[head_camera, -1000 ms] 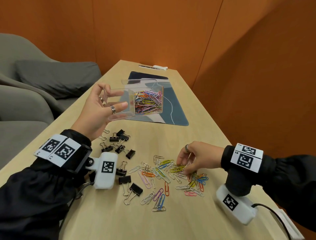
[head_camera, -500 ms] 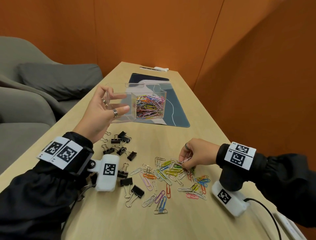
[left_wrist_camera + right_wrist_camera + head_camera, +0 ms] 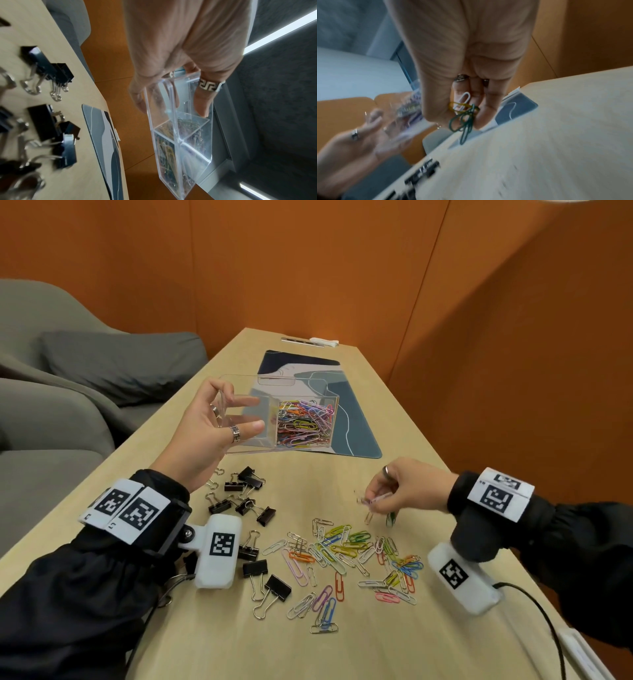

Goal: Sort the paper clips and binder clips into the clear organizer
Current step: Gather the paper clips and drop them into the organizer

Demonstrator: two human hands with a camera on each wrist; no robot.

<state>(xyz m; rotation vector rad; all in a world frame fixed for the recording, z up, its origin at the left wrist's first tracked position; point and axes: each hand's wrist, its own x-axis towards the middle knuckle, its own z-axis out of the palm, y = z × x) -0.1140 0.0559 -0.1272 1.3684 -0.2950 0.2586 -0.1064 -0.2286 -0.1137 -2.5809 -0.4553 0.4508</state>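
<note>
Sorting looks roughly half done — the left hand (image 3: 209, 436) grasps the organizer (image 3: 274, 412) at 12 o'clock, one compartment full of paper clips, the right hand's (image 3: 400, 491) grip pinching a few clips (image 3: 464, 116), while many paper clips (image 3: 346, 556) and every binder clip (image 3: 246, 494) lie on the tabletop (image 3: 376, 645).

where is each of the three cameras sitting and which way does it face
Head: worn on the head, facing forward and down at the table; shows both sleeves, the left hand holding the clear organizer and the right hand.
Left wrist: on the left wrist, looking along the palm at the organizer, with binder clips on the table beside it.
Right wrist: on the right wrist, looking along the fingers pinching paper clips.
Shared: the right wrist and head views both show the left hand with the organizer.
</note>
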